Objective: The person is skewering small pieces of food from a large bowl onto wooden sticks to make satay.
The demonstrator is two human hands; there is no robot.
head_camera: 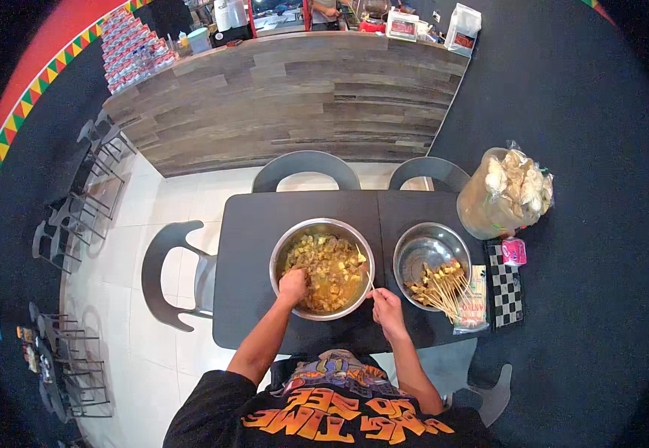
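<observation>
A large steel bowl (275,246) of marinated meat chunks (327,269) in yellow-brown sauce stands on the black table. My left hand (293,287) reaches over its lower left side, fingertips down in the meat; whether they hold a piece is hidden. At the bowl's lower right rim my right hand (385,308) grips a thin wooden skewer (370,281), its tip pointing up over the bowl. Another pale stick end lies at the bowl's upper right. To the right, a smaller steel bowl (422,249) holds several loaded skewers (442,283), their bare ends over the lower right rim.
A pack of bamboo skewers (473,308) lies beside the smaller bowl, near a checkered item (505,297) and a pink packet (514,252). A tall plastic container with bagged food (484,201) stands behind. Chairs (176,274) surround the table; a person (325,12) is behind the wood-clad counter (302,106).
</observation>
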